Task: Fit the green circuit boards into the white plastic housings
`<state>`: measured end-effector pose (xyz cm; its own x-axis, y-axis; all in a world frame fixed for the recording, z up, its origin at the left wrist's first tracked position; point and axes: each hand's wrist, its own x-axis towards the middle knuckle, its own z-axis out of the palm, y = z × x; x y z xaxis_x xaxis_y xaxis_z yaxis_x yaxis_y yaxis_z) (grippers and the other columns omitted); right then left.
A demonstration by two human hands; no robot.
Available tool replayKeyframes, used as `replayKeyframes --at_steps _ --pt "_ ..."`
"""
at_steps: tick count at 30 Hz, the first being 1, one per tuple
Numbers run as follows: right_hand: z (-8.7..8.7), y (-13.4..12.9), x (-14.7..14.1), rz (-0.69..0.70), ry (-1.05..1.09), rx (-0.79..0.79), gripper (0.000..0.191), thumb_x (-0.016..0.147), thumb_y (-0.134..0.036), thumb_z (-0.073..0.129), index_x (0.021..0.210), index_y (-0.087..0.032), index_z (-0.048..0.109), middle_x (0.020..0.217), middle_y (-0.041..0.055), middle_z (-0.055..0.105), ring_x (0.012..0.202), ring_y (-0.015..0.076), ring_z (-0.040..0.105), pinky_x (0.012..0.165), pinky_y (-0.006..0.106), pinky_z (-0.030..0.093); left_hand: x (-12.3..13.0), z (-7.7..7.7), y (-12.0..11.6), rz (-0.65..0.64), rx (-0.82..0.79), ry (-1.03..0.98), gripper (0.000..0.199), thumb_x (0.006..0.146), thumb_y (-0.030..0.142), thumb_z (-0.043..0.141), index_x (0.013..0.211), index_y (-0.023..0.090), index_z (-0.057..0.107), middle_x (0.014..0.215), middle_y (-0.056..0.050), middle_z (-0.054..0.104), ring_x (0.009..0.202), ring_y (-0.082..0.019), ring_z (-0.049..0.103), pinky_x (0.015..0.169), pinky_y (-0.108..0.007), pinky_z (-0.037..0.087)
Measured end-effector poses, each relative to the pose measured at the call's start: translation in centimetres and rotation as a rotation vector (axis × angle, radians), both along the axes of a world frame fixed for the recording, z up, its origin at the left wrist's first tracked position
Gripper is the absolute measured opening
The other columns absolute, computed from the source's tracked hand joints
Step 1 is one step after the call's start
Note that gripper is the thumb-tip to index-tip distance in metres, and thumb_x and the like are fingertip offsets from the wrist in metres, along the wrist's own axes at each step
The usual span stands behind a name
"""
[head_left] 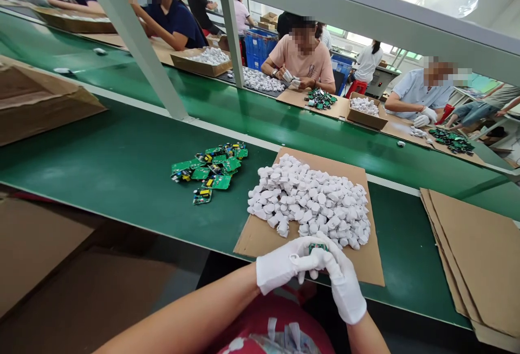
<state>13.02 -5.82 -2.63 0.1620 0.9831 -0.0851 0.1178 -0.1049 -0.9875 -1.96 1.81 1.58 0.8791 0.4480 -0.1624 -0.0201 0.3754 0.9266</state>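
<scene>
Both my hands wear white gloves and meet at the near edge of the bench. Between their fingers shows a small green circuit board [318, 248], partly covered by the gloves. My left hand [286, 262] closes on it from the left, and my right hand [339, 273] from the right. Just beyond them a large heap of small white plastic housings [312, 200] lies on a flat cardboard sheet [254, 235]. To the left of that sheet, a loose pile of green circuit boards [213, 167] with yellow and black components rests on the green bench top [122, 153].
Stacked cardboard sheets [479, 256] lie at the right, and an open cardboard box [40, 99] stands at the left. A slanted metal post [138, 45] rises behind the bench. Across the green conveyor [260, 113], several co-workers sit beside boxes of white parts [363, 107].
</scene>
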Motion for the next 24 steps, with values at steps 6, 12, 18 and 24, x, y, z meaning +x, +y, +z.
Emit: replayKeyframes --at_steps 6,12,18,24 --pt "0.0 0.2 -0.7 -0.012 -0.076 -0.008 0.046 0.088 -0.040 0.050 0.129 -0.021 0.051 0.117 0.0057 0.065 0.115 0.0225 0.053 0.100 0.033 0.041 0.7 -2.0 -0.7 0.158 -0.047 -0.037 0.035 0.069 0.032 0.065 0.097 0.013 0.060 0.057 0.004 0.051 0.040 -0.002 0.036 0.035 -0.012 0.028" --pt "-0.4 0.0 -0.1 -0.021 0.012 -0.015 0.050 0.089 -0.049 0.042 0.127 -0.019 0.054 0.115 0.0083 0.065 0.113 0.0248 0.055 0.092 0.034 0.048 0.1 -0.7 -0.7 0.057 -0.284 -0.102 0.047 0.068 0.048 0.065 0.100 0.015 0.058 0.077 -0.002 0.052 0.056 -0.006 0.049 0.041 -0.014 0.037" --pt "0.6 0.1 -0.5 0.009 -0.123 -0.012 0.059 0.082 -0.052 0.053 0.129 -0.016 0.051 0.097 0.0065 0.070 0.114 0.0258 0.053 0.097 0.034 0.043 0.2 -0.3 -0.8 0.099 -0.169 -0.096 0.043 0.072 0.048 0.061 0.098 0.014 0.059 0.075 -0.003 0.054 0.059 -0.008 0.048 0.042 -0.014 0.037" --pt "-0.6 0.8 0.3 0.115 0.077 -0.043 0.062 0.083 -0.063 0.040 0.124 -0.019 0.055 0.114 0.0090 0.065 0.102 0.0271 0.061 0.079 0.034 0.054 -0.1 -0.5 -0.1 0.108 -0.111 -0.032 0.027 0.070 0.036 0.063 0.084 0.013 0.063 0.064 0.001 0.052 0.052 -0.006 0.045 0.039 -0.014 0.034"
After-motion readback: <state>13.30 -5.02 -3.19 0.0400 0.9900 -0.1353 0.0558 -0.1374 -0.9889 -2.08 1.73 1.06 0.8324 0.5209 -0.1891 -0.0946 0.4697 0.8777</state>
